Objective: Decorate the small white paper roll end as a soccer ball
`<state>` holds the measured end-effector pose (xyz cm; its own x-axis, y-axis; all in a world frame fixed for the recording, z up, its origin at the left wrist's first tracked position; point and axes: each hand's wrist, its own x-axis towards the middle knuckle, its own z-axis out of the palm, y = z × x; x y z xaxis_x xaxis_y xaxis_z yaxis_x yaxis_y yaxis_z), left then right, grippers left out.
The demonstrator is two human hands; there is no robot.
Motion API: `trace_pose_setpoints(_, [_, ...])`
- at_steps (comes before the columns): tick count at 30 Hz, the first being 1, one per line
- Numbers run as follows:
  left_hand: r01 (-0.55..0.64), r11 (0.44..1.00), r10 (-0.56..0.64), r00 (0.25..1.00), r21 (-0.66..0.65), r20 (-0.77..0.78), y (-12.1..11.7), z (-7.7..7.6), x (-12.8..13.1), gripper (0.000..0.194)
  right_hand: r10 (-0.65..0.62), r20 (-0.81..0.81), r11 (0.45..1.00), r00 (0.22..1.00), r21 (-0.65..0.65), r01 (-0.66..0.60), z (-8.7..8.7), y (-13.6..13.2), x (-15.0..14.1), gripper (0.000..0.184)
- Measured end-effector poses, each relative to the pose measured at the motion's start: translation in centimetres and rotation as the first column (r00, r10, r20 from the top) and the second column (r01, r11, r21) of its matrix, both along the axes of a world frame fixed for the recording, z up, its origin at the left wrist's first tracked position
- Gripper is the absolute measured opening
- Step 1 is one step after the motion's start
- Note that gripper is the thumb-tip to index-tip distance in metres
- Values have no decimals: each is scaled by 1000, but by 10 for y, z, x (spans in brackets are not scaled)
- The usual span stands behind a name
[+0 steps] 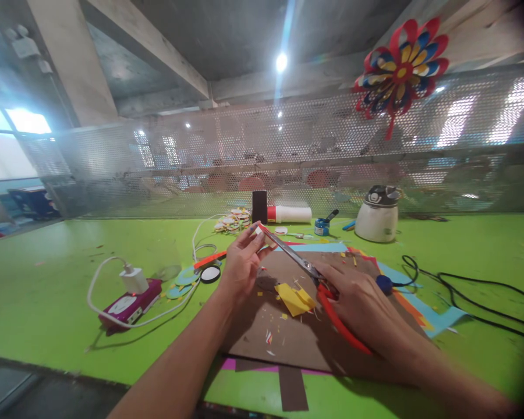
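Observation:
My left hand (240,262) is closed, pinching a small red and white paper piece (267,237) between thumb and fingers. In my right hand (353,291) are scissors (294,255) with red handles; their blades reach up and left to the paper. Whether the blade tips are parted I cannot tell. Below both hands lies a brown board (283,337) sprinkled with tiny paper scraps. A folded yellow paper piece (294,299) rests on it between my hands.
At the left a purple power strip (133,305) carries a white charger (134,280) and cable. Behind stand a phone (259,206), a white and red cup (292,214), a blue jar (322,226) and a white container (376,218). Black cable (454,291) trails right.

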<state>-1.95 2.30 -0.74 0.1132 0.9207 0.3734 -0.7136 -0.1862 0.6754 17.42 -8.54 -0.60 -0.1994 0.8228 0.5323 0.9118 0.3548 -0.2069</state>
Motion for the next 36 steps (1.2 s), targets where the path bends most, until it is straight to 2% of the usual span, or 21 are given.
trace_pose_setpoints(10, [23, 1000, -22, 999, -15, 23, -1, -2, 2, 25, -6, 9, 1000, 1000, 3, 6, -4, 1, 1, 24])
trace_pose_setpoints(20, [26, 1000, -26, 999, -9, 43, -3, 0, 3, 27, 4, 33, 1000, 999, 10, -4, 4, -6, -3, 27])
trace_pose_setpoints(32, [33, 999, -32, 999, -10, 38, -3, 0, 3, 28, -16, 42, 1000, 999, -8, 16, -3, -4, -1, 25])
trace_pose_setpoints(36, [28, 1000, -28, 999, -9, 33, -1, -1, 2, 27, -31, 66, 999, 997, 30, 29, -4, 0, 1, 27])
